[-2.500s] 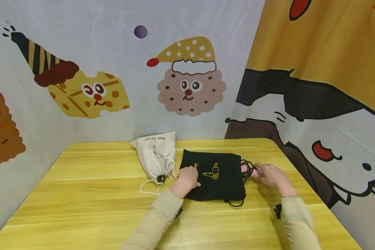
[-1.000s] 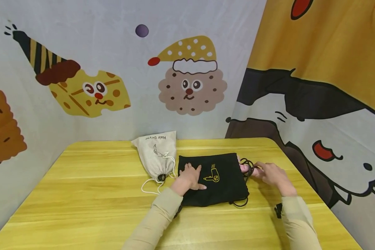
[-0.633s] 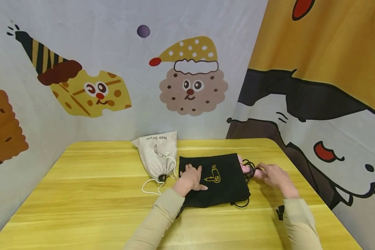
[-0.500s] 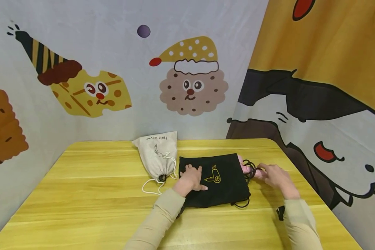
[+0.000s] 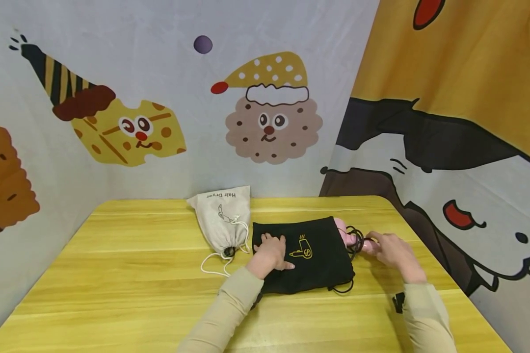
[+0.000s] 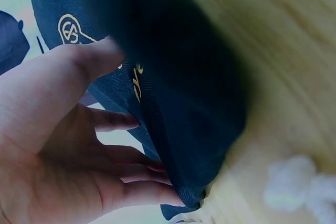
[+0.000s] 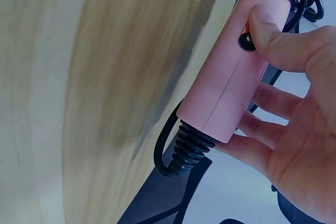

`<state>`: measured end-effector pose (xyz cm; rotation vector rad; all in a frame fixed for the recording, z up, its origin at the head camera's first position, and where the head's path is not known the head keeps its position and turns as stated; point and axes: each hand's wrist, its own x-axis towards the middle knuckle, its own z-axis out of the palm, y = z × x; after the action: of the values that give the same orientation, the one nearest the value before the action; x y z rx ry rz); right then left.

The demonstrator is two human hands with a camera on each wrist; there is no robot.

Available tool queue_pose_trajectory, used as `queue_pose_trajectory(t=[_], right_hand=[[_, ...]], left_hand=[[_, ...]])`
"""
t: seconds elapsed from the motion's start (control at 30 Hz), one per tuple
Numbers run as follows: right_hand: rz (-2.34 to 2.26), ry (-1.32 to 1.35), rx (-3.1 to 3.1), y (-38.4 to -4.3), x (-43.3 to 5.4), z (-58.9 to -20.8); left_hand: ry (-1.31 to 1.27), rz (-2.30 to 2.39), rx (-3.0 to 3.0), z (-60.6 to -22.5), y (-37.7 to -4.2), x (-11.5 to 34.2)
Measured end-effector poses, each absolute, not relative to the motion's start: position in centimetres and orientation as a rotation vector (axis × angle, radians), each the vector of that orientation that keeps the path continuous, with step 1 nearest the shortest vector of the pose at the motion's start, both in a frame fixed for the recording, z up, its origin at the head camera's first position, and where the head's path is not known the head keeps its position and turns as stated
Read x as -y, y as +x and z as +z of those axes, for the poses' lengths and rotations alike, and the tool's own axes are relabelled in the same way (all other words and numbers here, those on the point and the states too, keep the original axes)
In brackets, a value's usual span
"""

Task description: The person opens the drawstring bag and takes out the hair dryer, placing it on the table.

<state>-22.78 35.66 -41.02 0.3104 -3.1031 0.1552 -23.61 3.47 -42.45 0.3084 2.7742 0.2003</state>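
Observation:
A black drawstring bag [image 5: 320,267] with a yellow hair dryer print lies flat on the table, its mouth facing right. My left hand [image 5: 270,252] rests on the bag's left part with the fingers spread; in the left wrist view the fingers touch the dark cloth [image 6: 173,103]. Out of the mouth sticks a pink hair dryer [image 5: 341,226], its black cord [image 5: 357,241] wound round the handle. My right hand [image 5: 393,250] holds the handle's end. Close up in the right wrist view, the thumb lies on the pink handle [image 7: 226,82] beside a small black switch. The dryer's front part is hidden inside the bag.
A beige drawstring bag [image 5: 221,220] printed "Hair Dryer" lies behind and left of the black one, its white cord trailing toward the front. The wooden table [image 5: 115,274] meets a cartoon-printed cloth backdrop [image 5: 159,181] at the back and right.
My left hand has gone from gripping the bag's left end to lying spread on it. The bag has turned slightly, and more of the pink hair dryer shows at its mouth.

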Motion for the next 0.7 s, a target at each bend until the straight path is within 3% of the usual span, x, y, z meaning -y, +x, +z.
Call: queue_pose_trajectory(t=[0.7], right_hand=[[0.195,0.27,3.101,-22.84,-36.17,-41.64]], left_hand=[[0.354,0.271,-2.781,-42.84,-23.86,-2.92]])
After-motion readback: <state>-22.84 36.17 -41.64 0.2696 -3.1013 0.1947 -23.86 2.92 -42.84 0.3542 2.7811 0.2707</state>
